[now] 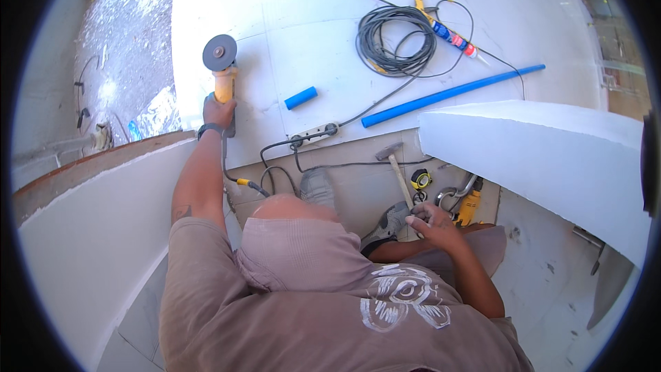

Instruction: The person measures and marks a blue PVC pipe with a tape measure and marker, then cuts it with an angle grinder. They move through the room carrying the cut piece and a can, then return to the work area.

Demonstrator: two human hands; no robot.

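Note:
My left hand [219,111] is wrapped round the yellow body of an angle grinder [224,84]. Its grey disc [219,52] points away from me, over the white slab. A black cord runs from the grinder back toward my knee. Low on the right, the curled fingers of my right hand [435,226] are at the handle end of a hammer [399,178], partly covering it. The hammer head is at the tiled floor, away from me. Just beyond that hand are a tape measure [421,179] and a yellow power tool with a metal handle [469,208].
On the white slab [289,0] lie a coiled cable [394,41], a sealant tube [451,36], a long blue pipe [454,95] and a short blue piece [301,98]. A power strip [315,134] with plugs lies at its near edge. Low white walls [537,145] flank me.

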